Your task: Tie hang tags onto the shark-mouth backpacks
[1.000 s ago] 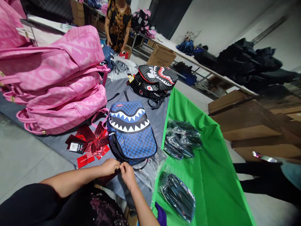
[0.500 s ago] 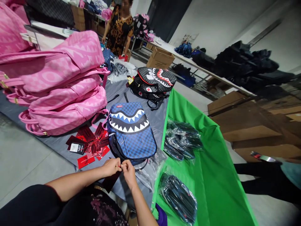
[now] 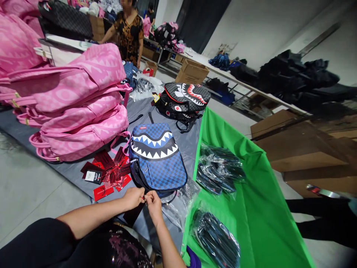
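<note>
My left hand [image 3: 135, 197] and my right hand [image 3: 153, 203] meet fingertip to fingertip at the near end of a blue checkered backpack [image 3: 160, 167] with a shark-mouth print. Both are closed in a pinch on the thin string of a hang tag, with a speck of red showing between the fingers. The dark hang tag [image 3: 132, 216] dangles just below them. To the left of the backpack lies a fanned pile of red and dark hang tags [image 3: 115, 169], one bearing a white label. The string itself is mostly hidden by my fingers.
Pink backpacks [image 3: 80, 100] are stacked at the left. A black checkered backpack [image 3: 189, 97] lies farther back. On the right, a green cloth-lined bin [image 3: 256, 208] holds plastic-wrapped backpacks [image 3: 219, 234]. One person [image 3: 128, 35] stands behind the table; another's legs [image 3: 320, 219] show at right.
My hands stay pinched together in nearly the same spot. The view has shifted slightly, and the person behind the table has moved left, with an arm reaching out.
</note>
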Demonstrator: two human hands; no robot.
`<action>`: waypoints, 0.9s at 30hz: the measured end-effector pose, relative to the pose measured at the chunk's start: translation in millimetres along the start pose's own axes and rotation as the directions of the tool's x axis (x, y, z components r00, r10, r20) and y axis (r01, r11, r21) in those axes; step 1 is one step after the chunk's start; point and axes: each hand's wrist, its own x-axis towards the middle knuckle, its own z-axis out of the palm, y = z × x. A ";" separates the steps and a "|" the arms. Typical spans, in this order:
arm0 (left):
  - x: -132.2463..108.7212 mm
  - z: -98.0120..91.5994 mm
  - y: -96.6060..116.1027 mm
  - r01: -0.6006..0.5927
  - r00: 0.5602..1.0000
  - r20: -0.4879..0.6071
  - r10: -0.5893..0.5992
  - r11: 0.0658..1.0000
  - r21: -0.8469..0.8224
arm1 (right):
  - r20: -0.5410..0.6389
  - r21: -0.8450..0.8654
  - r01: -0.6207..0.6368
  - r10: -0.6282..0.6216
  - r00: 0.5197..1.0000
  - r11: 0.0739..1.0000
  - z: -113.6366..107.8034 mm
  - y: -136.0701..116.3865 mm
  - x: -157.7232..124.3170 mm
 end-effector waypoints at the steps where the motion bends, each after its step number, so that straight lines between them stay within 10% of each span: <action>1: 0.2 -0.5 0.2 -0.009 1.000 0.019 0.009 1.000 -0.004 | -0.002 0.006 -0.002 0.002 1.000 1.000 0.1 -0.2 0.3; 27: 1.0 -26.7 12.2 -0.111 0.991 0.090 0.099 0.984 0.141 | -0.132 0.232 -0.070 0.103 0.986 0.970 9.5 -17.5 1.4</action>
